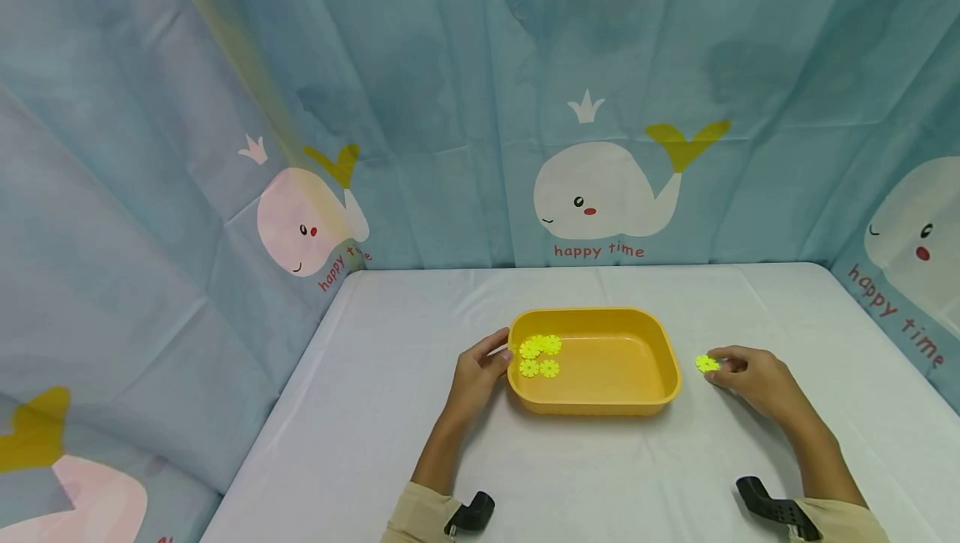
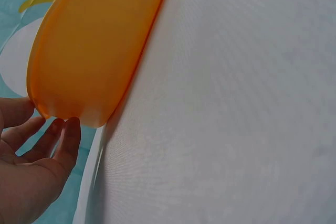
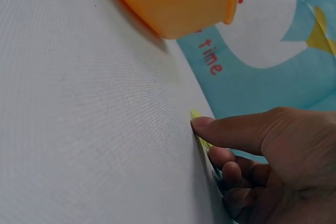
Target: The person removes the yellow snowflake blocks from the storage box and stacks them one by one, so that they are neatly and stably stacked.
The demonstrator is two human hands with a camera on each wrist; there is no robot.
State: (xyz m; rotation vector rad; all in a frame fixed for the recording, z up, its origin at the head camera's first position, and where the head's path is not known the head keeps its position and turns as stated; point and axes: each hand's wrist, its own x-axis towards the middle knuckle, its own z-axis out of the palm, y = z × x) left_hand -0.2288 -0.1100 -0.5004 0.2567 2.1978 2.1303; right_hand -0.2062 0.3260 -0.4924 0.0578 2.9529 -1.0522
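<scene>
The right hand (image 1: 757, 378) had a pinching grip on the edge of a yellow flower piece (image 1: 705, 363), right of the yellow tray (image 1: 607, 364) on the desk (image 1: 600, 476); the left hand (image 1: 474, 372) held the tray's left end. A light pinch and steady tray probably served best.

tray (image 1: 611, 364): smooth plastic, faint sheen | flower pieces (image 1: 550, 369): plastic-looking | table cover (image 1: 360, 443): matt cloth | backdrop (image 1: 442, 151): creased cloth

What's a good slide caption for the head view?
Left grip on a yellow tray of flower-shaped pieces, right grip pinching another piece beside the tray.
</scene>
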